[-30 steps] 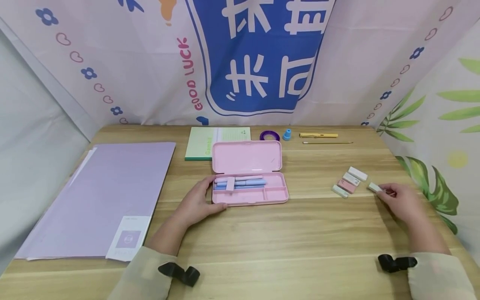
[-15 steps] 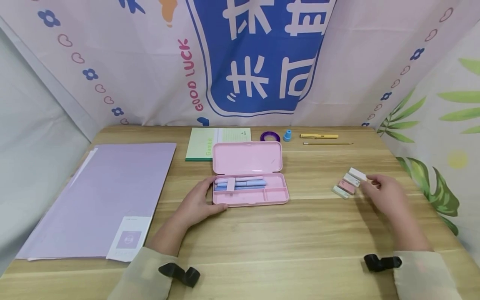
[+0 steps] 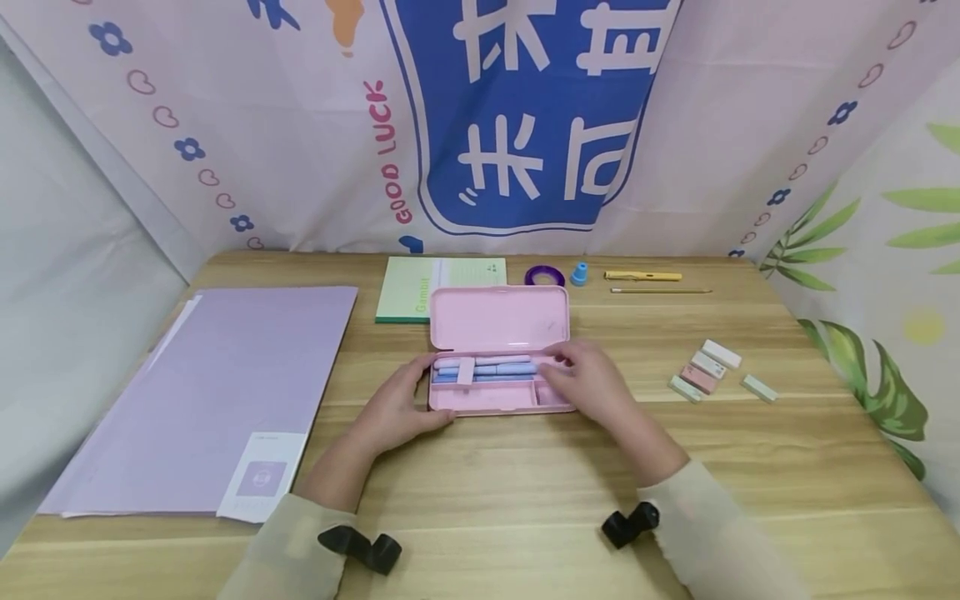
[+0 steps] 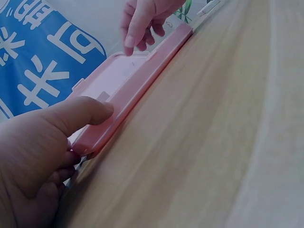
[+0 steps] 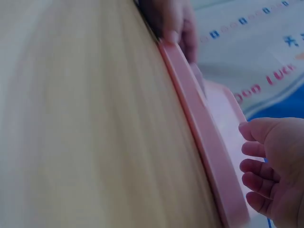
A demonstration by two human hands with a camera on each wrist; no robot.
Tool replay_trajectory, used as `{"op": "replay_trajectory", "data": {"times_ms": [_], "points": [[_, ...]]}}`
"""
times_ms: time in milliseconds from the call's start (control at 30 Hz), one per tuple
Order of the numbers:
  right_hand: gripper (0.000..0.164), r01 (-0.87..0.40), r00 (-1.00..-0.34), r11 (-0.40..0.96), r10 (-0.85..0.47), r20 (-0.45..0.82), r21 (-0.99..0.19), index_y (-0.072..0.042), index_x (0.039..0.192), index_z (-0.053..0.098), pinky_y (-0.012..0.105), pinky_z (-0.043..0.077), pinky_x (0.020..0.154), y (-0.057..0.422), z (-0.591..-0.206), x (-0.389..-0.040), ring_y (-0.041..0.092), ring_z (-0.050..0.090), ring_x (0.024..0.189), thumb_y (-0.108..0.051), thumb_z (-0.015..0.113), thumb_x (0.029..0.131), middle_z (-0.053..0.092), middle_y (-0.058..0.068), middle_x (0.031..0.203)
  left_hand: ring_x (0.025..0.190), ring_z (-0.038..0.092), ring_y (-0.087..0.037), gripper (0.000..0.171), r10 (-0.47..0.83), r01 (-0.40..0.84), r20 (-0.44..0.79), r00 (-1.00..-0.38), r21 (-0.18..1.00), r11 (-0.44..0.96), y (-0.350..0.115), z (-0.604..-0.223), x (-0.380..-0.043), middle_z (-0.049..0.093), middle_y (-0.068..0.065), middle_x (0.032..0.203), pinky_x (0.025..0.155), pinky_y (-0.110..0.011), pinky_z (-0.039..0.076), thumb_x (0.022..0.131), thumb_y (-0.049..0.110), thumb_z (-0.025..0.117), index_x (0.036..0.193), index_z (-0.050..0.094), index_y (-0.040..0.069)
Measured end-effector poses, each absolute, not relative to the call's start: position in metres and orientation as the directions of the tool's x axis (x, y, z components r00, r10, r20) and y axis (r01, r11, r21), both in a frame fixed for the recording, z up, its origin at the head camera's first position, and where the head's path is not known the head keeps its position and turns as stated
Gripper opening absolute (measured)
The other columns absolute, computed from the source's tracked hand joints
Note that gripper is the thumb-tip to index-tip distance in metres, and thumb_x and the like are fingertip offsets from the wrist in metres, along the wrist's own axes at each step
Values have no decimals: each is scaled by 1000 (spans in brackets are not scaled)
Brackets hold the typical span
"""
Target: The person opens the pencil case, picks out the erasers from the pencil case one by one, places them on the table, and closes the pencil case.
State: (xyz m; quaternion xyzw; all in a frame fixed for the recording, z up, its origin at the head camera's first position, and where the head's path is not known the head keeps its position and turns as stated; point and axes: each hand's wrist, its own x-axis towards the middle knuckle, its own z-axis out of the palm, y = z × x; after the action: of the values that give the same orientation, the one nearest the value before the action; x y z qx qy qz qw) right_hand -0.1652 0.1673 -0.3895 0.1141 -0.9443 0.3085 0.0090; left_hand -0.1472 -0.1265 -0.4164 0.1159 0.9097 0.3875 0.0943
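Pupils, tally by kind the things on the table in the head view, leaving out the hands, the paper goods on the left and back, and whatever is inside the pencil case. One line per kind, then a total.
Pink pencil case: 1
Small eraser-like blocks: 5
Yellow pen: 1
Pencil: 1
Purple ring: 1
Small blue piece: 1
Total: 10

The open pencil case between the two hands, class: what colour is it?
The pencil case is light pink; it shows best in the head view.
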Motion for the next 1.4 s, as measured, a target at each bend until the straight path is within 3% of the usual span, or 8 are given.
{"op": "replay_trajectory", "data": {"times_ms": [333, 633, 867, 1100, 1400], "points": [[42, -238, -966, 757, -249, 68, -609, -9, 109, 72, 39, 53, 91, 87, -399, -160, 22, 64, 99, -42, 74, 84, 70, 7, 105, 146, 30, -36, 91, 318, 159, -85, -944, 729, 666, -132, -416, -148, 34, -17, 157, 118, -54, 29, 81, 35, 78, 153, 30, 10], [58, -181, -984, 860, -161, 82, -476, -8, 107, 71, 39, 52, 84, 62, -403, -160, 24, 64, 94, -58, 73, 79, 70, 7, 99, 144, 33, -38, 88, 328, 191, -55, -943, 719, 668, -132, -418, -147, 37, -20, 155, 118, -54, 30, 81, 34, 77, 152, 31, 7], [45, -179, -984, 854, -161, 78, -489, -8, 109, 73, 40, 51, 90, 64, -402, -160, 26, 64, 102, -44, 72, 82, 71, 8, 104, 144, 34, -37, 87, 332, 194, -49, -942, 727, 658, -131, -420, -148, 37, -19, 155, 117, -54, 31, 82, 33, 77, 152, 32, 7], [30, -138, -990, 800, -134, 49, -584, -8, 108, 75, 35, 51, 78, 68, -396, -159, 19, 61, 87, -26, 69, 85, 69, 5, 93, 145, 33, -37, 89, 325, 189, -49, -945, 728, 659, -131, -417, -147, 36, -19, 155, 117, -54, 30, 81, 34, 78, 152, 31, 8], [28, -197, -980, 754, -158, 118, -626, -10, 108, 76, 33, 51, 75, 104, -386, -158, 19, 60, 84, -24, 71, 85, 69, 5, 92, 146, 30, -38, 91, 321, 172, -71, -944, 726, 666, -131, -415, -147, 34, -19, 157, 118, -54, 28, 81, 36, 77, 153, 29, 7]]}}
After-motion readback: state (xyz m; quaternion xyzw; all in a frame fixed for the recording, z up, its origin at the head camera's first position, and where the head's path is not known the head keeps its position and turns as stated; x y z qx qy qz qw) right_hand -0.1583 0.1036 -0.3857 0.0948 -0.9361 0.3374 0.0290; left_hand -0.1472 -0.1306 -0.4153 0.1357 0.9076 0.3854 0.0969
